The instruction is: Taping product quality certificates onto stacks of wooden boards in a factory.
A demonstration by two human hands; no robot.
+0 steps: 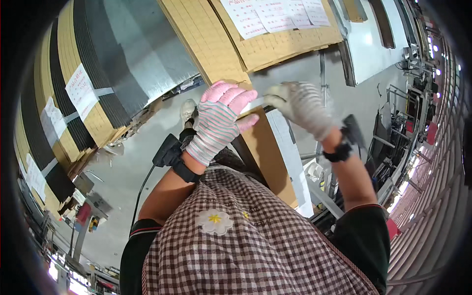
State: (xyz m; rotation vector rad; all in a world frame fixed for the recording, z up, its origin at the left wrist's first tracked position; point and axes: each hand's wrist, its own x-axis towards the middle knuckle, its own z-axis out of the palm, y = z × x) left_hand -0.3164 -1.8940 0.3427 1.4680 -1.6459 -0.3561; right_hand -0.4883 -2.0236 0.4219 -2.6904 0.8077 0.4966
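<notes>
The left hand [221,115] has its thumb spread from its fingers; the right hand [302,105] (too blurred for me to tell its grip) is near. Uneven pulling could twist the pale strip [253,104] between them, or snag it on the brown board [273,160].

Smooth grey concrete-looking floor [115,221], off-white shoe [187,110] standing on it. Tan flat cardboard stack [295,45], upper edge of view: white rectangular paper sheets [244,18] with red print flat on top.
</notes>
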